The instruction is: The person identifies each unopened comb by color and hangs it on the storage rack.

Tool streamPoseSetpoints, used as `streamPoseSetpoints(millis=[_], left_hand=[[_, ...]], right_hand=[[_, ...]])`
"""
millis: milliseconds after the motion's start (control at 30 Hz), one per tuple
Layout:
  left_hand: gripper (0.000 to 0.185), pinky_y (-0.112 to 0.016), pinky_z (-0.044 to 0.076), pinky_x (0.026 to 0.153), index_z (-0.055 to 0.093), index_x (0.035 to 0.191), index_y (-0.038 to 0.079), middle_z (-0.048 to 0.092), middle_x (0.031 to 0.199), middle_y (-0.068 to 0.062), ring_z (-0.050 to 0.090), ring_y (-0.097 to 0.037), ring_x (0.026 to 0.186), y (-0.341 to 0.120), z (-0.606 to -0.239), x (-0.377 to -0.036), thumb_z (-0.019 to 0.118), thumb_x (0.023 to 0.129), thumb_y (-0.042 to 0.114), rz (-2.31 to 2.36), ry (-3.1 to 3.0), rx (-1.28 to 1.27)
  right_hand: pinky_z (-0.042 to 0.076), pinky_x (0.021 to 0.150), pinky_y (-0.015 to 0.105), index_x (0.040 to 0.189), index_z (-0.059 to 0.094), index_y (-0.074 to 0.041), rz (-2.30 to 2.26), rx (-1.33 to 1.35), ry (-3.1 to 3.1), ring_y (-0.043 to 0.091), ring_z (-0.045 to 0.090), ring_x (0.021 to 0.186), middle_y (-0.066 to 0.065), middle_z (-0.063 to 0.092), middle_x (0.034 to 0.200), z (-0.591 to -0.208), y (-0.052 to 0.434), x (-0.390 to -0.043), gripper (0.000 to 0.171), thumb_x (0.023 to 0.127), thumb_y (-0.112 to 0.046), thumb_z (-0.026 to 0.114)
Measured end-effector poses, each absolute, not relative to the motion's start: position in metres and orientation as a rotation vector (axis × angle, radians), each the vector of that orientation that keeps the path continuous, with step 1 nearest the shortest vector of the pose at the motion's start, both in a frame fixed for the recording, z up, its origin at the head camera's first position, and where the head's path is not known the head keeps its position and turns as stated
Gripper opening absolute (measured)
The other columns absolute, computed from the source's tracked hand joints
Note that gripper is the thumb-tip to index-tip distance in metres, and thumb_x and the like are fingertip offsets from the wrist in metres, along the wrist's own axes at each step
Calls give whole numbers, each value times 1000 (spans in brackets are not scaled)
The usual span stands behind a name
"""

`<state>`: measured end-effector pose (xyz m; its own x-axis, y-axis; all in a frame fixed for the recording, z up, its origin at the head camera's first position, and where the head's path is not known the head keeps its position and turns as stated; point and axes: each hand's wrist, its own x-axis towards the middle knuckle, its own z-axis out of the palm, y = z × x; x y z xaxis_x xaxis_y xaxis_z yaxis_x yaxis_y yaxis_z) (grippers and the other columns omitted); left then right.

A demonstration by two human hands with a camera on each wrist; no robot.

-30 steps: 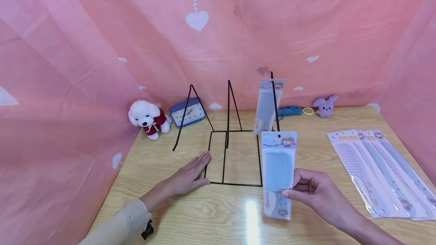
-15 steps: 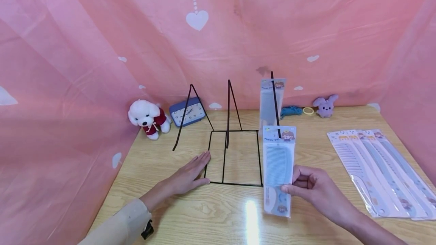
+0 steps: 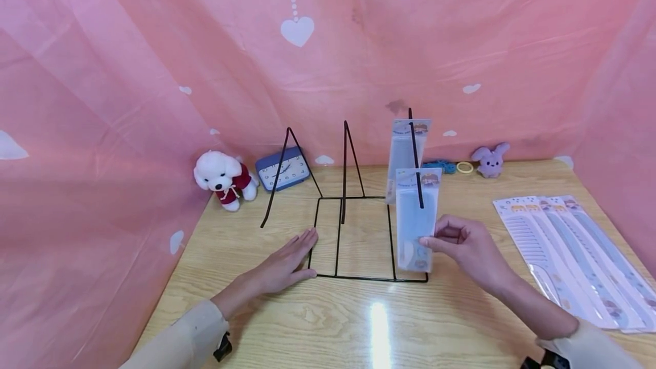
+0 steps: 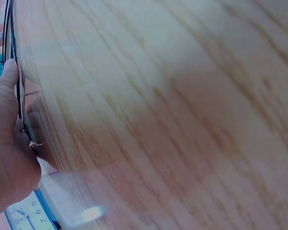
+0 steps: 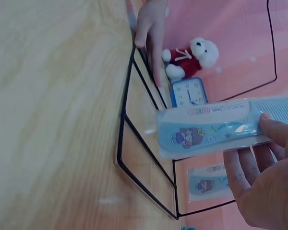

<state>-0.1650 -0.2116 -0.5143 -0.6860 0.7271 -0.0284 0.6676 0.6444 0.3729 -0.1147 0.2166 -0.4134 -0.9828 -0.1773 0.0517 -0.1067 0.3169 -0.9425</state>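
Observation:
A packaged plastic comb, pale blue on a card, is in my right hand, pinched at its right edge between thumb and fingers. The right prong of a black wire rack appears to run through the card's top hole, its tip showing in front of the card. Farther back on that prong hangs a second packaged comb. My left hand lies flat on the table with straight fingers, touching the rack base's left side. In the right wrist view the comb's packet extends past my thumb.
Several packaged combs lie fanned out on the table's right side. Behind the rack stand a white toy dog, a blue clock, a blue cord bundle, a yellow ring and a purple toy rabbit. Pink cloth surrounds the table.
My right hand has pushed the held comb packet back and away along the right prong, whose tip now pokes out in front of the card. My left hand has stayed put.

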Motion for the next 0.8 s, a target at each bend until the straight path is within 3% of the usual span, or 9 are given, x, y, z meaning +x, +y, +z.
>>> streamPoseSetpoints(millis=[200,800], left_hand=[[86,-45,13,131,9,170,2,5,177,-17,8,-31,163,-211,-515,-166,55,111,45,484,2692,1143],[87,-46,13,131,10,169,0,6,177,-18,8,-31,163,-210,-515,-166,56,110,44,486,2686,1148]], right_hand=[[60,83,21,114,76,0,-1768,-239,2565,10,76,96,13,79,111,-414,218,-137,26,101,-21,77],[56,85,16,127,71,4,-1808,-167,2553,2,71,101,18,76,124,-416,218,-186,40,102,-26,76]])
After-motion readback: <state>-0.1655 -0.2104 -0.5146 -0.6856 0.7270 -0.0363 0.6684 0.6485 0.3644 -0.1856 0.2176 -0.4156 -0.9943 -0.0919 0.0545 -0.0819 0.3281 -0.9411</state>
